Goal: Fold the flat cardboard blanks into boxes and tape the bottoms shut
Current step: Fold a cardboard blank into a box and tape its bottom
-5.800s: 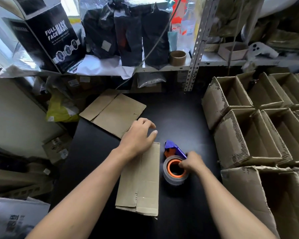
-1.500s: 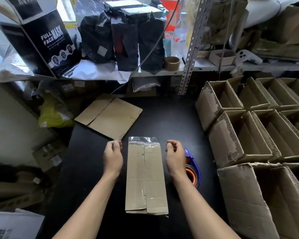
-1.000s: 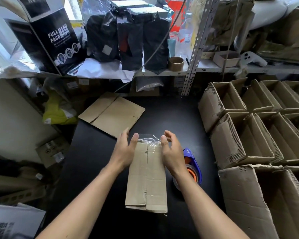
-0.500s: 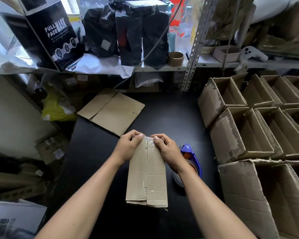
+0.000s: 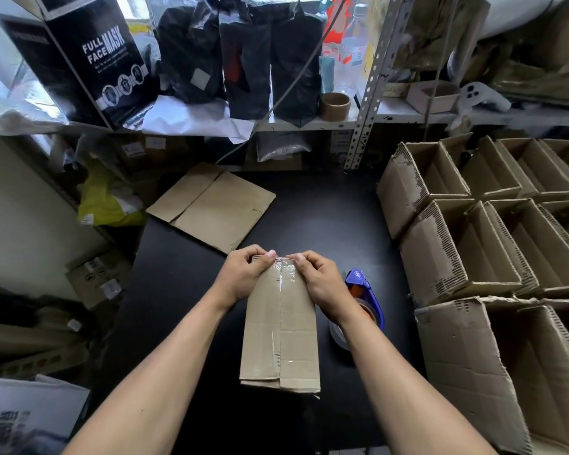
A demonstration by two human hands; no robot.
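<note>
A cardboard box (image 5: pixel 281 336) stands bottom-up on the black table (image 5: pixel 322 224), a strip of clear tape running along its centre seam. My left hand (image 5: pixel 243 275) and my right hand (image 5: pixel 319 280) grip the box's far end from either side, thumbs pressing the crinkled tape end over the edge. A blue tape dispenser (image 5: pixel 363 298) with its roll lies on the table just right of my right wrist, partly hidden by it. A flat cardboard blank (image 5: pixel 211 208) lies at the table's far left.
Several open folded boxes (image 5: pixel 467 254) are stacked along the right side. A shelf (image 5: pixel 391 114) behind the table carries black bags, a black mask carton (image 5: pixel 96 57) and an empty tape core (image 5: pixel 335 106). Cartons and a yellow bag (image 5: pixel 109 205) sit lower left.
My hands came in from beside the box to its far end and folded the loose tape end down over the edge; they now press it there.
</note>
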